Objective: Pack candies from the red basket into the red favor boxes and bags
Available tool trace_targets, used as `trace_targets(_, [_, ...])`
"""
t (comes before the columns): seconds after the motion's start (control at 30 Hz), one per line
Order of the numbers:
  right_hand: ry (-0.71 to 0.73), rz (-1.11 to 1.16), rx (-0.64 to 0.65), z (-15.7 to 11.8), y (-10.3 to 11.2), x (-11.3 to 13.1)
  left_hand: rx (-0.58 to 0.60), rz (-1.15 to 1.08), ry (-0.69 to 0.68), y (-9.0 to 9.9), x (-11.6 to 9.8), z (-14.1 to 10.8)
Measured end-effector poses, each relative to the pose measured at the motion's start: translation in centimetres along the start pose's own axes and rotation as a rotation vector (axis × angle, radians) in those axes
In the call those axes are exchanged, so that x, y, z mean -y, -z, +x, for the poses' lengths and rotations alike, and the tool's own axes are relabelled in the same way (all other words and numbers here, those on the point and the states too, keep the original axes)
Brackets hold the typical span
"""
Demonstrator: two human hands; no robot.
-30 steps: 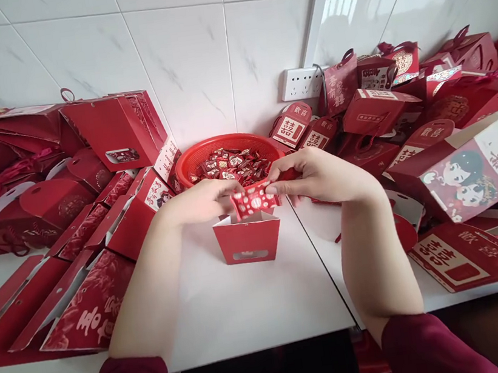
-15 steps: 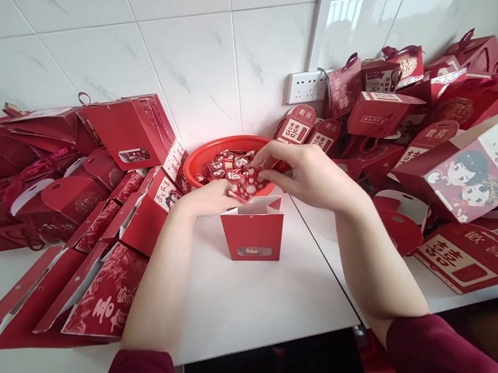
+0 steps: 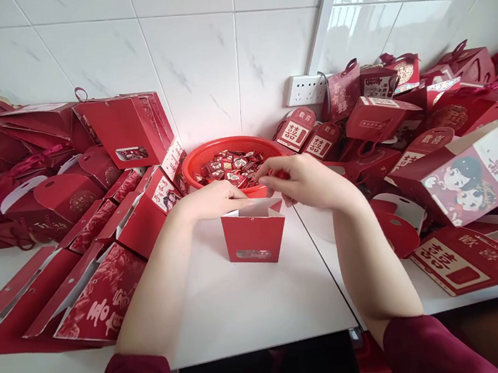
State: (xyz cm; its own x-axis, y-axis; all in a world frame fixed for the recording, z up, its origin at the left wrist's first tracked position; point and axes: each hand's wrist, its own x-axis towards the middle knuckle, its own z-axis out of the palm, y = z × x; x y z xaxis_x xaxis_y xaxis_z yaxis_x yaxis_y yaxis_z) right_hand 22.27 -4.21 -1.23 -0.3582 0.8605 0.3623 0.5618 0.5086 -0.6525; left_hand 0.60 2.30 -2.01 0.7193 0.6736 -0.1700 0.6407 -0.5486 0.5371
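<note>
On the table stands a small red paper gift box [image 3: 252, 232] with its top open and a clear window low on its front. My left hand [image 3: 216, 200] is closed at its back left rim, thumb over the opening; the other fingertips are hidden. Just above the right edge of the box is my right hand [image 3: 306, 182], fingers loosely curled and apart, with nothing seen in it. Behind both hands a red plastic basket [image 3: 193, 151] holds many small wrapped candies [image 3: 228, 165]. Shapes show through the box's window.
Several red boxes [image 3: 102, 291] stand in rows at the left. More gift boxes [image 3: 465, 259] are piled on the right, one with a cartoon couple [image 3: 476, 172]. A white power strip [image 3: 305, 89] is fixed to the tiled wall [image 3: 196, 65]. The white table [image 3: 247, 315] has a seam.
The red white-dotted packet between my hands has gone from sight, and the box's window looks fuller. My right hand has lowered slightly; my left hand stays at the rim.
</note>
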Motion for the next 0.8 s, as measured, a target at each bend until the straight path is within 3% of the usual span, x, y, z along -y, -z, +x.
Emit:
trace_targets(0.13, [0.055, 0.157, -0.457, 2.4, -1.8, -2.6, 0.001, 0.006, 0.023, 0.0, -0.7, -0.4])
trace_targets(0.17, [0.07, 0.174, -0.523, 3.3, -2.5, -3.7, 0.007, 0.012, 0.033, 0.0, -0.9, -0.5])
trace_targets(0.23, [0.093, 0.099, -0.535, 4.7, -4.0, -5.7, 0.02, 0.024, 0.054, 0.1, -1.3, -0.9])
trace_targets(0.3, [0.069, -0.084, -0.45, 5.5, -4.6, -7.0, 0.021, 0.051, 0.086, 0.5, -1.4, -1.4])
trace_targets(0.37, [0.024, -0.194, -0.286, 5.2, -4.1, -7.0, 0.031, 0.087, 0.12, 1.0, -1.3, -2.2])
trace_targets(0.53, [0.021, -0.055, 0.046, 1.7, 0.3, -3.0, 0.102, 0.094, 0.053, 2.2, -0.8, -4.0])
trace_targets(0.67, [-0.029, -0.082, 0.333, -0.2, 2.0, -0.9, -0.03, 0.142, 0.085, 2.1, -1.0, -4.0])
trace_targets(0.73, [-0.078, -0.168, 0.363, -0.4, 1.7, -0.8, -0.074, 0.148, 0.085, 1.8, -1.1, -3.5])
trace_targets(0.8, [-0.084, -0.24, 0.312, -0.1, 1.1, -1.2, -0.116, 0.162, 0.071, 1.6, -1.0, -3.0])
